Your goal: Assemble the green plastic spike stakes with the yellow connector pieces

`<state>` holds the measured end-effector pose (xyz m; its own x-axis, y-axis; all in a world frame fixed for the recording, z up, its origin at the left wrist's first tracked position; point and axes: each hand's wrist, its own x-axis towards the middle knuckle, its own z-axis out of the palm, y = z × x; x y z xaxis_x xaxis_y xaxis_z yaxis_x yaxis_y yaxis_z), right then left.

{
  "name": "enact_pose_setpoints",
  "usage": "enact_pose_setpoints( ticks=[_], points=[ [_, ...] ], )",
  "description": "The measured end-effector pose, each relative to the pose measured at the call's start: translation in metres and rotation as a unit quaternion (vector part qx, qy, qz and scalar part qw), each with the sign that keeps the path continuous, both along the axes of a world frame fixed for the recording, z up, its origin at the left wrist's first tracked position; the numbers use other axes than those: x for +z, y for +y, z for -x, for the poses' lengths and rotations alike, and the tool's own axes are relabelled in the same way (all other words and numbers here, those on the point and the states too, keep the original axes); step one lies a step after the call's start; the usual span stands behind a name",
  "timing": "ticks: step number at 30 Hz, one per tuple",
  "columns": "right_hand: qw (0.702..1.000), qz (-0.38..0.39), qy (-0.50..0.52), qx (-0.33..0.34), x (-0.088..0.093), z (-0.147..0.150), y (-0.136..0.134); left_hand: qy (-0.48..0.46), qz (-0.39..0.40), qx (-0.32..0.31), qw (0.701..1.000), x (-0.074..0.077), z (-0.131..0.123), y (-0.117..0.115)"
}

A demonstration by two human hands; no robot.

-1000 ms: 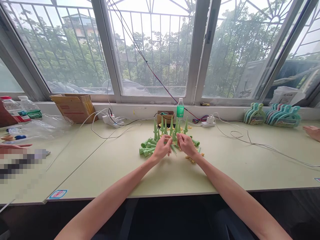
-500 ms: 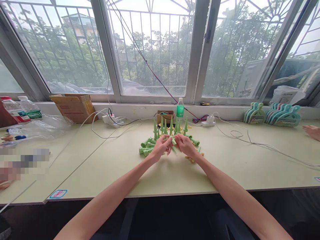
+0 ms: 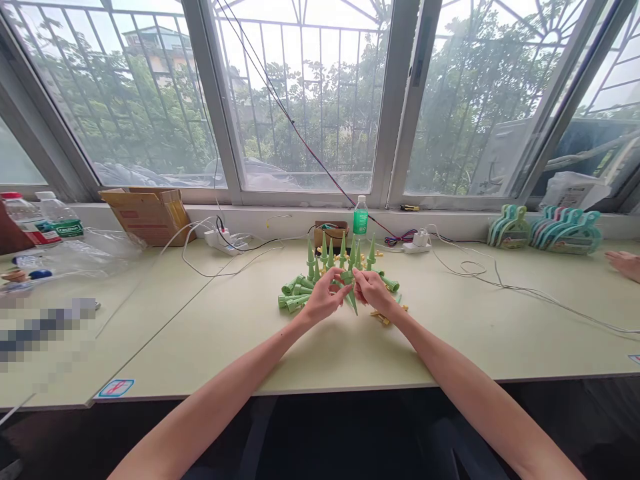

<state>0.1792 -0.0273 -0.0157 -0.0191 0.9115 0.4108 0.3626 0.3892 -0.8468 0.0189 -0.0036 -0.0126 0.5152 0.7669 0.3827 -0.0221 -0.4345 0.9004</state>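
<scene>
**Item held.** One green plastic cone-shaped spike (image 3: pixel 352 300) is off the pale green worktop (image 3: pixel 240 333), held in the air between the left hand (image 3: pixel 324 298) and the right hand (image 3: pixel 374 293), in front of the person's midline.

**Orientation.** The long axis is close to upright and slightly tilted. The wide collar end is uppermost, level with the fingertips. The pointed tip hangs below and a little to the right, clear of the worktop surface.

**Grip.** Both hands are closed on the collar end. The left fingers (image 3: pixel 335 280) pinch it from the left and the right fingers (image 3: pixel 361 280) from the right, with both sets of fingertips drawn together around it. The tapered lower half is uncovered. The exact contact under the fingertips is too small to make out. Neither hand is clearly nearer, as the spike sits between them at about equal reach.

**Surroundings.**
- A row of matching green spikes stands upright, tips up (image 3: pixel 310 257), just beyond the hands.
- A heap of green spikes lies on its side (image 3: pixel 295 295), just to the left of the left hand.
- Small yellow plastic pieces (image 3: pixel 384 319) lie on the worktop beside the right wrist.
- A green-labelled clear bottle (image 3: pixel 361 218) stands by the window sill.
- Another person's hand (image 3: pixel 624 263) rests at the far right edge, well apart.
</scene>
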Motion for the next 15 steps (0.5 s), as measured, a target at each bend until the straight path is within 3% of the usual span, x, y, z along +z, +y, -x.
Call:
enact_pose_setpoints(
  ticks=[15],
  points=[
    [1.0, -0.025, -0.006, 0.004, 0.002, 0.0043, -0.0018, 0.003, -0.012, 0.051, 0.999, 0.0002, -0.0015, 0.0011]
  ],
)
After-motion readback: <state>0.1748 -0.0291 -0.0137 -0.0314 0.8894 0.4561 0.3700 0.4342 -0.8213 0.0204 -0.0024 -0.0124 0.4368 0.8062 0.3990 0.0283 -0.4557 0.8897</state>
